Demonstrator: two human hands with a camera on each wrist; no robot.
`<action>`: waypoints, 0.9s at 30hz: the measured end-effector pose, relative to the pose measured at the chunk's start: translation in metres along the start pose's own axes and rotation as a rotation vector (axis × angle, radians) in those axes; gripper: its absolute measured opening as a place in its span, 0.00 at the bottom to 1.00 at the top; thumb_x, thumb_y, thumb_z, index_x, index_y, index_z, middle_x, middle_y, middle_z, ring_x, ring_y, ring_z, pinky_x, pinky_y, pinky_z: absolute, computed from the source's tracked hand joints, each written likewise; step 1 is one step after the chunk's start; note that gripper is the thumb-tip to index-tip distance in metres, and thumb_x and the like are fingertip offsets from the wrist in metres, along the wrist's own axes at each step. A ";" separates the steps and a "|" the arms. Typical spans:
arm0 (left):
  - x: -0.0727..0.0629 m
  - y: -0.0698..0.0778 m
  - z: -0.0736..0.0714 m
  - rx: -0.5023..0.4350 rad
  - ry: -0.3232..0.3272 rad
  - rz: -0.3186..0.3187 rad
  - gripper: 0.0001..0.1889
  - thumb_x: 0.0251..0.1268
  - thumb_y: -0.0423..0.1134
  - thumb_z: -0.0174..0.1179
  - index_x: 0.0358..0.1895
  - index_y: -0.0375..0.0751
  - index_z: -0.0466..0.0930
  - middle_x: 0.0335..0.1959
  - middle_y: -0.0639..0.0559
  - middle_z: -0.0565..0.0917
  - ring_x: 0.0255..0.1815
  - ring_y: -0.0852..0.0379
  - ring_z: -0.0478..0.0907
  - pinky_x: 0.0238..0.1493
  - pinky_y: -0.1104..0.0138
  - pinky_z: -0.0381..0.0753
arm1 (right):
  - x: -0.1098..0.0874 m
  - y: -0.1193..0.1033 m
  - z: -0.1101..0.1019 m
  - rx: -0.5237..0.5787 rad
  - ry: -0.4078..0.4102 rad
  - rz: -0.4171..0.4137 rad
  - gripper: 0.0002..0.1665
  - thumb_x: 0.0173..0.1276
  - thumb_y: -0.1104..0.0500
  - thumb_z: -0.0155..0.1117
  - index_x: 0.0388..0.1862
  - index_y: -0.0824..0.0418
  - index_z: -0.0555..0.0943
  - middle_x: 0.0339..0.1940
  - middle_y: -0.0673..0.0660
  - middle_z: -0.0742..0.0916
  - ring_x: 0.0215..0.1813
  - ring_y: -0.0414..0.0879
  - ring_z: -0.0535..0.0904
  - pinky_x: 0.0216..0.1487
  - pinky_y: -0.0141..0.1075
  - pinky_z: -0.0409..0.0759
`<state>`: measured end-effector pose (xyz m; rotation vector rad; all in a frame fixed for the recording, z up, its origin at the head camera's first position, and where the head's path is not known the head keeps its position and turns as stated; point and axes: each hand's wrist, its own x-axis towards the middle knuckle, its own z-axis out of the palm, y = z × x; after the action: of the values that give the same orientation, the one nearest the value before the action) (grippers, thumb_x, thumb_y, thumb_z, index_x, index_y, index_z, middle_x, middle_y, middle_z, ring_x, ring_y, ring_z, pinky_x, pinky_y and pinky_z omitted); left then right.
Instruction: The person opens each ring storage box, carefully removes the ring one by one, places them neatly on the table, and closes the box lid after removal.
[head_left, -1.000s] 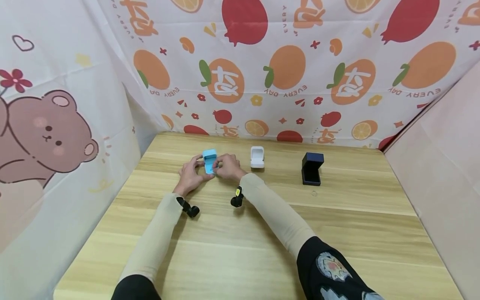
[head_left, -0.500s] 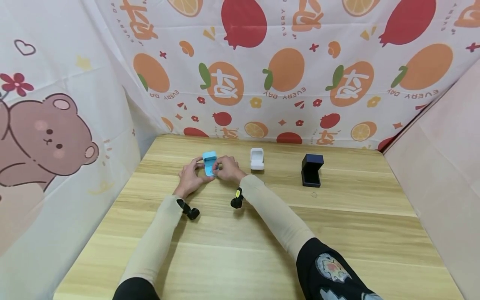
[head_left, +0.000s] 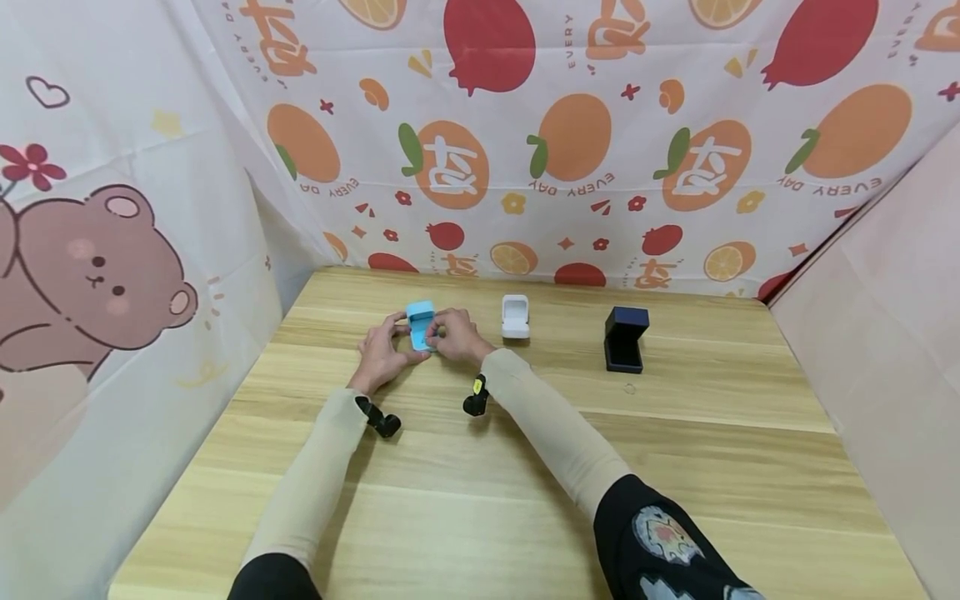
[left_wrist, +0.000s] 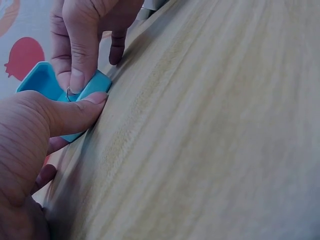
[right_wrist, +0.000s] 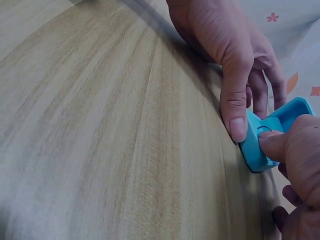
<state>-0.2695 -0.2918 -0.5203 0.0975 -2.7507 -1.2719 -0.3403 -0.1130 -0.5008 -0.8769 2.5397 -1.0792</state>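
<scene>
A light blue ring box point(head_left: 421, 312) stands on the table with its lid raised. My left hand point(head_left: 381, 358) holds it from the left, thumb along the front edge and fingers round the side and back. From the right, my right hand point(head_left: 457, 337) reaches over the box's base. Its thumb and index finger pinch a thin silvery ring point(left_wrist: 68, 94) right at the cushion, as the left wrist view shows. In the right wrist view part of the ring point(right_wrist: 264, 128) curves above the thumb; its lower part is hidden.
To the right of my hands stands a white ring box point(head_left: 515, 317), lid up. Farther right is a dark navy box point(head_left: 626, 337), also with its lid up. A faint small ring point(head_left: 629, 388) lies in front of it. Printed cloth point(head_left: 517, 179) hangs behind the wooden table point(head_left: 480, 517).
</scene>
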 end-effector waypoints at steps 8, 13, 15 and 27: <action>-0.003 0.000 0.001 0.008 0.000 0.004 0.47 0.57 0.45 0.76 0.78 0.45 0.59 0.66 0.38 0.81 0.71 0.36 0.60 0.67 0.42 0.44 | 0.002 -0.001 0.000 -0.032 0.026 -0.015 0.04 0.70 0.60 0.69 0.36 0.59 0.88 0.73 0.61 0.77 0.77 0.61 0.64 0.77 0.57 0.61; -0.004 0.002 0.000 0.018 0.000 0.005 0.47 0.57 0.44 0.76 0.78 0.45 0.59 0.67 0.38 0.80 0.71 0.36 0.60 0.67 0.41 0.44 | 0.002 -0.001 0.000 -0.049 0.061 -0.035 0.05 0.69 0.60 0.70 0.35 0.59 0.90 0.70 0.60 0.81 0.76 0.57 0.67 0.79 0.50 0.59; -0.004 0.003 0.000 0.020 0.001 0.005 0.47 0.57 0.44 0.76 0.78 0.45 0.58 0.67 0.38 0.80 0.71 0.35 0.60 0.67 0.41 0.44 | 0.002 -0.001 -0.001 -0.050 0.074 -0.033 0.05 0.68 0.59 0.71 0.35 0.59 0.91 0.69 0.59 0.82 0.75 0.56 0.69 0.79 0.49 0.59; -0.004 0.004 -0.001 0.014 0.003 0.005 0.47 0.57 0.45 0.76 0.78 0.46 0.59 0.67 0.39 0.80 0.73 0.35 0.59 0.68 0.41 0.44 | 0.003 -0.004 -0.002 -0.052 0.075 -0.004 0.05 0.68 0.59 0.71 0.34 0.58 0.91 0.73 0.58 0.77 0.78 0.59 0.63 0.80 0.50 0.60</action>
<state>-0.2655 -0.2899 -0.5170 0.0932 -2.7560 -1.2507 -0.3420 -0.1162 -0.4960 -0.8708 2.6396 -1.0712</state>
